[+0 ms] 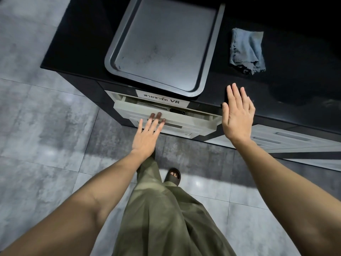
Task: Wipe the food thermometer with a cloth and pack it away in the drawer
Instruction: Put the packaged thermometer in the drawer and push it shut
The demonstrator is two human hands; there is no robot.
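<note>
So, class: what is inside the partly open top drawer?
The food thermometer lies inside the drawer, its thin probe pointing left and its dark body to the right. The drawer's rear stays hidden under the countertop, so anything further back cannot be seen.

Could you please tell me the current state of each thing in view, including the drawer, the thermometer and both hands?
drawer: partly open.
thermometer: lying inside the drawer.
cloth: crumpled on the counter, untouched.
tray: bare, flat on the counter.
left hand: fingers straight, tips pressing the drawer front.
right hand: fingers straight, holding nothing, at the counter edge.
</note>
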